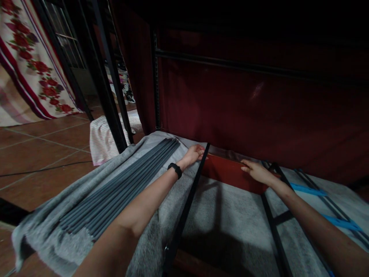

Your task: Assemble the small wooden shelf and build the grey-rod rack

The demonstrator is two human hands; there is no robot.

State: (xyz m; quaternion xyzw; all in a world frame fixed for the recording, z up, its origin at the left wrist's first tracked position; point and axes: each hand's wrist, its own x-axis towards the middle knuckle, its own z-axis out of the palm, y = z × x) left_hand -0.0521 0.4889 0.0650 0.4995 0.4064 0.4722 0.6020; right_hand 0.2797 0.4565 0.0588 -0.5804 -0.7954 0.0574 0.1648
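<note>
A reddish-brown board stands on its long edge at the back of the grey cloth, between two dark metal bars. My left hand, with a black band on the wrist, has its fingers curled at the board's left end, beside the left metal bar; its fingertips are partly hidden there. Over the board's top edge, toward its right end, my right hand is closed, thumb on the near face. The right metal bar runs below that hand.
Several grey rods lie bundled on the grey cloth at left. Blue pieces sit with dark bars at right. A dark red sheet hangs behind. Black posts rise at left, near a striped cloth.
</note>
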